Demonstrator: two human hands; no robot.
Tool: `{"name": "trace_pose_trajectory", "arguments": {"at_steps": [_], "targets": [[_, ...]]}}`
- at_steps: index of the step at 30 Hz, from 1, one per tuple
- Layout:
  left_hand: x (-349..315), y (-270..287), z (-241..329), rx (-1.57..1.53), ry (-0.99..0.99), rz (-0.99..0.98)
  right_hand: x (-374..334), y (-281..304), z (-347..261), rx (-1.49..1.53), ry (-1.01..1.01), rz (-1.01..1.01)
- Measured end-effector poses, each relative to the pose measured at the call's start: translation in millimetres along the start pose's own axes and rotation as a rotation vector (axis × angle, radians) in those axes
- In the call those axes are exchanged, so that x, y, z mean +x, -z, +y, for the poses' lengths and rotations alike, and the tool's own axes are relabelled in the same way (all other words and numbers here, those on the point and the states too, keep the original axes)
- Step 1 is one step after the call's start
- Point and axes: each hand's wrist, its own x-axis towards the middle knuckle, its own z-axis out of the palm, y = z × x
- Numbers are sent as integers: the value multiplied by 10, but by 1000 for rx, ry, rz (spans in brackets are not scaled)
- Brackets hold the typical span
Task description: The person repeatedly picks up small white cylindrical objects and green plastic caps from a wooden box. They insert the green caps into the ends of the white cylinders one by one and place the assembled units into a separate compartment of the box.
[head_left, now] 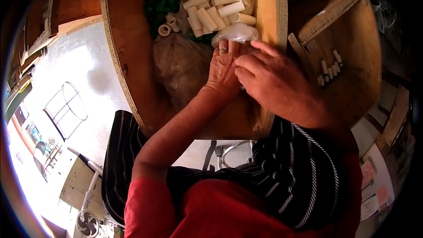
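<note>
My left hand reaches over a wooden box, a ring on one finger, its fingertips bent down beside a crumpled clear plastic bag. Close against it from the right comes my right hand, one finger stretched out and the others curled. Whatever lies between the two hands is hidden by the fingers. Short white plastic tubes are heaped beyond my hands. To their left are white threaded fittings and a mass of small green pieces. A cloudy plastic bag bulges left of my left wrist.
At the right stands a second wooden box, holding several small white tubes with green ends. A black wire frame is on the pale floor at left. A white fan shows at lower left. Striped dark cloth covers my lap.
</note>
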Motion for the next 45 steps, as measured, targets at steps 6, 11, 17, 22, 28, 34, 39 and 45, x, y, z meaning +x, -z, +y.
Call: {"name": "trace_pose_trajectory", "arguments": {"at_steps": [6, 11, 17, 22, 28, 34, 39, 45], "targets": [[38, 35, -74, 65, 9, -9, -108, -42, 22, 369, 7, 251], [-17, 126, -110, 112, 6, -65, -150, 112, 26, 541, -61, 296], [-28, 365, -25, 42, 22, -172, -57, 566, -109, 1747, 320, 203], [-13, 499, -49, -18, 83, -441, -20, 781, -503, 2433, 460, 240], [-42, 481, -59, -20, 74, -480, -72, 746, -488, 2395, 488, 304], [-121, 32, -76, 105, 123, -265, -113, 508, -254, 2052, 552, 183], [25, -124, -121, 164, 163, -272, -89, 558, -85, 1941, 504, -61], [0, -142, -349, -71, 142, -149, -42, 463, -134, 2012, 501, -23]]}}
